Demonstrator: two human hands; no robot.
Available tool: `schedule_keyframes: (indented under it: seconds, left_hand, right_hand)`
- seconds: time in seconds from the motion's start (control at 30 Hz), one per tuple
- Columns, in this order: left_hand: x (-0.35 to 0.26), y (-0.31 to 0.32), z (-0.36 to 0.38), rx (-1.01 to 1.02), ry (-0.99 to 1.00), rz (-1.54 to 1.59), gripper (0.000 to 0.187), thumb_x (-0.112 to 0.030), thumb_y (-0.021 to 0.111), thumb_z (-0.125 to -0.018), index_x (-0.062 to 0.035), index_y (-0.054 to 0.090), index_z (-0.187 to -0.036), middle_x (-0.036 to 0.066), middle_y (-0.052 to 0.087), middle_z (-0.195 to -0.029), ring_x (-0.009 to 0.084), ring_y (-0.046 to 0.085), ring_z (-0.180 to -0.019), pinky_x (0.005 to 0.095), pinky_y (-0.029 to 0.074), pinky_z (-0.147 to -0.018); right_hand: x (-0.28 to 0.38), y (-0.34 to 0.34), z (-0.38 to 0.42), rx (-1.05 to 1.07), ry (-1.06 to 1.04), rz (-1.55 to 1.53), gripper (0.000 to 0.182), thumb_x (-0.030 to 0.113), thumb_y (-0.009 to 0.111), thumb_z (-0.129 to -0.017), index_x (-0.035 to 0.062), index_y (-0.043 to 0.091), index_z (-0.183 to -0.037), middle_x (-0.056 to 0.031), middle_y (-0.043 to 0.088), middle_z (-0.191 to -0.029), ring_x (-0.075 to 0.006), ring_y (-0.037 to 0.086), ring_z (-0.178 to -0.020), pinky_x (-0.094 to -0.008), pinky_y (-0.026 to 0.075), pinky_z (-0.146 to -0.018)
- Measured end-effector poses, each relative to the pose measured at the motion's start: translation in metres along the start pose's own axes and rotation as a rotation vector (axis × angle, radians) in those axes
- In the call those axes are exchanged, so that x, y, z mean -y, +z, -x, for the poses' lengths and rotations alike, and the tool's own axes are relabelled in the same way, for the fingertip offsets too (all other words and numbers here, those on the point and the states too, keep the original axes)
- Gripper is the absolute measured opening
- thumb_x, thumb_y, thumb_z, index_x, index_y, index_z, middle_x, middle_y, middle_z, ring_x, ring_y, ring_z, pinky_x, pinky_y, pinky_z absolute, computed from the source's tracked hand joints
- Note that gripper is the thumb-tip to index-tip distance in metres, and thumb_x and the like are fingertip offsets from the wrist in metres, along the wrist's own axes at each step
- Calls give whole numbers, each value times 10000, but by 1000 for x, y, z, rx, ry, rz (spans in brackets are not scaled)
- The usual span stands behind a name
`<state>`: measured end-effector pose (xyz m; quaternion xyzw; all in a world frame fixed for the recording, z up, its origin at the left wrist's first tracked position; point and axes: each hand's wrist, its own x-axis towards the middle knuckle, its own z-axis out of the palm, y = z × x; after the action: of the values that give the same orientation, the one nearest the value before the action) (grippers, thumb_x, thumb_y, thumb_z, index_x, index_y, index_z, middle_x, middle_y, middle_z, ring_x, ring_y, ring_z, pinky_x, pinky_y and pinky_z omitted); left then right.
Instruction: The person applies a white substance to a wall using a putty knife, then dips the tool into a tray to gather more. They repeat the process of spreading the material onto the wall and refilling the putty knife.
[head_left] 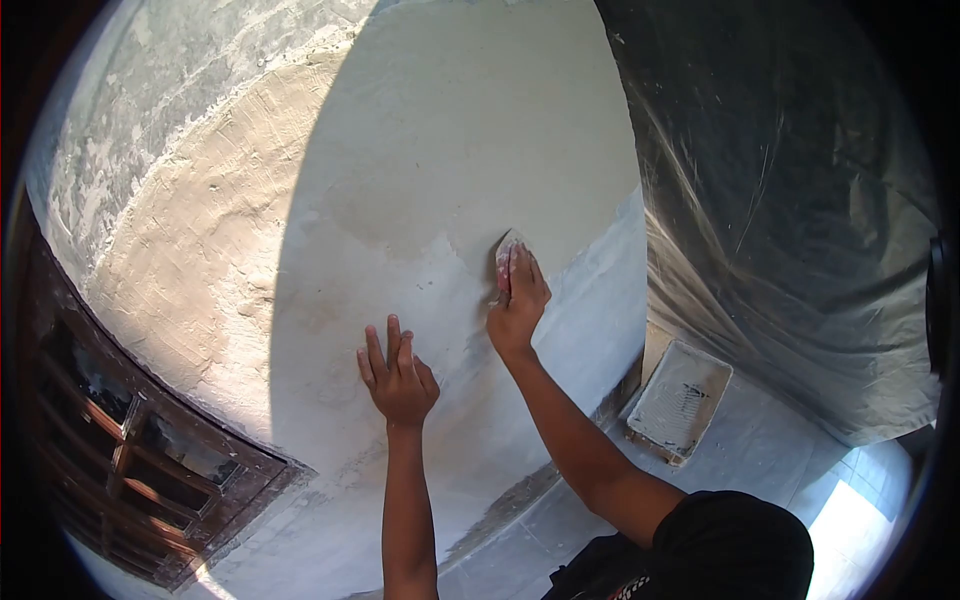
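Fingers wrapped round a small scraper (506,262) with a stained handle, my right hand (519,305) holds its blade against the pale plastered wall (450,120). The blade's far edge is partly hidden by the hand. Lower and to the left, my left hand (403,380) is raised before the same wall with its fingers apart and nothing in it. Whether its fingertips touch the wall I cannot tell. Around the scraper the surface changes from smooth grey-beige coating above to whiter, patchy wall below.
A white paint tray (682,400) lies on the tiled floor at the lower right. Dark plastic sheeting (790,200) hangs along the right side. A brown wooden window frame (140,450) is at the lower left. Rough, sunlit plaster (210,240) covers the left part.
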<state>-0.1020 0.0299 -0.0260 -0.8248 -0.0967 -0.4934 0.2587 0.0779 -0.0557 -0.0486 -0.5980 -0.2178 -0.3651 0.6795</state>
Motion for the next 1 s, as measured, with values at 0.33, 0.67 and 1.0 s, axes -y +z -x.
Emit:
schedule_keyframes:
  seconds: [0.33,0.67,1.0]
  left_hand:
    - [0,0,0,-11,3,8,335,-82,457,-927,-42,508,-1256,139,526,-1463,389,332,-1453,514,142,-1195]
    - [1,-1,3,-2,-1,24,325,-97,451,-929,-37,528,-1239,129,521,-1470,383,326,-1457,511,132,-1199]
    - [1,-3,0,-4,-8,17,324,-105,454,-916,-66,537,-1227,96,548,-1450,356,358,-1444,476,137,-1206]
  right_hand:
    - [1,-21,-32,-79,-10,-146,576,-163,553,-720,-45,584,-1284,-202,622,-1281,-392,560,-1217,-456,372,-1020]
    - [22,-43,36,55,-135,-116,588,-193,531,-679,-28,622,-1236,-178,649,-1246,-338,598,-1192,-409,396,-983]
    - [27,-35,104,228,-7,-81,589,-176,561,-738,-22,574,-1307,-199,603,-1319,-388,540,-1266,-429,371,-1060]
